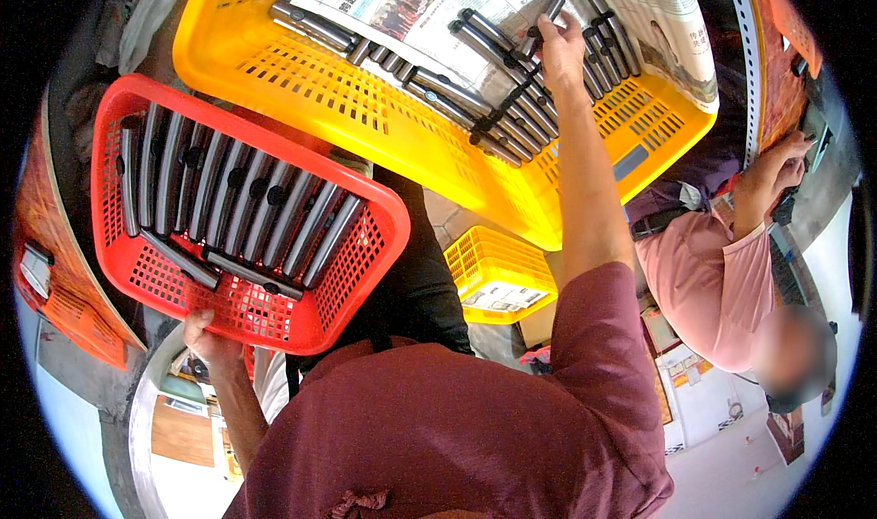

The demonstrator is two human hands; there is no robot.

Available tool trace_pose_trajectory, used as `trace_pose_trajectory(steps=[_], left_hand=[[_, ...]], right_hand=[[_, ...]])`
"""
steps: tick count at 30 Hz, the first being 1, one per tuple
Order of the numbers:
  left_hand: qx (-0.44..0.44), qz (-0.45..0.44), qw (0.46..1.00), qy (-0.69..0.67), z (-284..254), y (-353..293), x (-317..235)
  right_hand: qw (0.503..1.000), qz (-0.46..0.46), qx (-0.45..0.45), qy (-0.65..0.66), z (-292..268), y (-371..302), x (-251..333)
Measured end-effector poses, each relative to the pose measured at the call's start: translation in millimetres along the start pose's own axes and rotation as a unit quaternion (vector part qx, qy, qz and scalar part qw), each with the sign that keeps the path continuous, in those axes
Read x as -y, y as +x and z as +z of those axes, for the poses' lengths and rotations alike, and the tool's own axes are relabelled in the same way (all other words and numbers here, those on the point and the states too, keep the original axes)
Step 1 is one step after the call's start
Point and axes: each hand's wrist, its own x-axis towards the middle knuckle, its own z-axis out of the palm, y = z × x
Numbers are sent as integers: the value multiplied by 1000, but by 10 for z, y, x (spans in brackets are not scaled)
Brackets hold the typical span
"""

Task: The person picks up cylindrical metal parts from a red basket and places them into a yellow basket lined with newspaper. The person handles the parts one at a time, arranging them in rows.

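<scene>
Pinching one rod between thumb and fingers of the right hand, held over the right half of the yellow basket, close above others laid there in rows. Judged to be at the handling of a single rod at those rows; cannot tell from one view whether being set down or lifted. Would call next for keeping it in line with its neighbours, without knocking them askew. Noting newspaper spread across part of the rows, with more standing along the right wall. Gripping the red basket at its near rim with the left hand, underside of grip hidden. Seeing more rods side by side in it, two lying crosswise nearer the body. Farther out, noting another yellow container below and, at right, a co-worker in pink.
</scene>
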Motion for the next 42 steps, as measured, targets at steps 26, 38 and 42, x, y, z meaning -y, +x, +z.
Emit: trace_pose_trajectory(steps=[26, 38, 42], left_hand=[[-19, -5, 1000, 11, 112, 59, -1], [-22, -6, 1000, 7, 156, 80, -18], [-29, -1, 1000, 3, 159, 74, 9]], right_hand=[[742, -193, -58, -639, -158, 153, 437], [672, -290, 16, -681, -372, 548, 418], [670, -287, -1, -685, -306, 587, 460]])
